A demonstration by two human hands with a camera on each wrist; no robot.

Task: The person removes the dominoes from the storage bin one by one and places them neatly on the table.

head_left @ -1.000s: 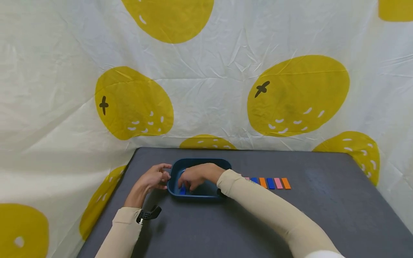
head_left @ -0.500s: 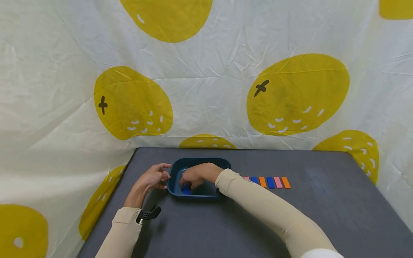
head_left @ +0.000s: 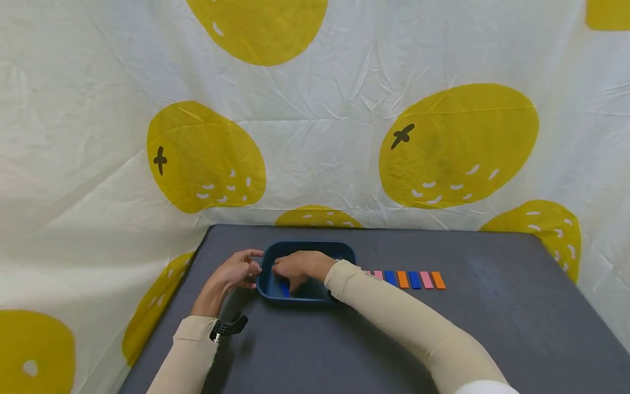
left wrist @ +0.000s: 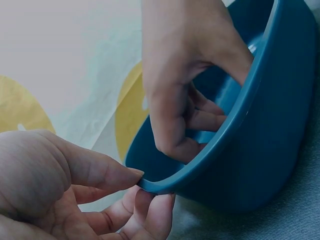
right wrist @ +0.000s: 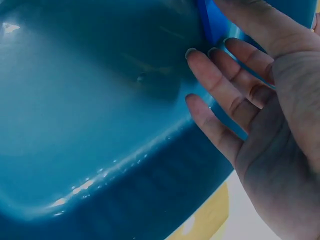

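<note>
My left hand (head_left: 238, 269) pinches the left rim of a dark blue rectangular tub (head_left: 305, 300), thumb on the inner side and curled fingers outside, as the left wrist view shows. My right hand (head_left: 301, 268) reaches down inside the tub at its left end. Below it a small flat blue tile (head_left: 285, 290) lies slanted on the tub's floor. In the right wrist view the thumb is right at the blue tile (right wrist: 214, 22), while the loosely bent fingers (right wrist: 215, 75) stand apart from the thumb.
Right of the tub, a row of several flat tiles (head_left: 415, 280) in pink, blue and orange lies on the dark grey table (head_left: 492, 328). The right sleeve covers the row's left end. A white curtain (head_left: 325, 164) with yellow fruit prints hangs behind.
The blue tile has shifted slightly right and now lies slanted. My right hand's fingers and thumb have spread apart over it. My left hand has stayed at the rim.
</note>
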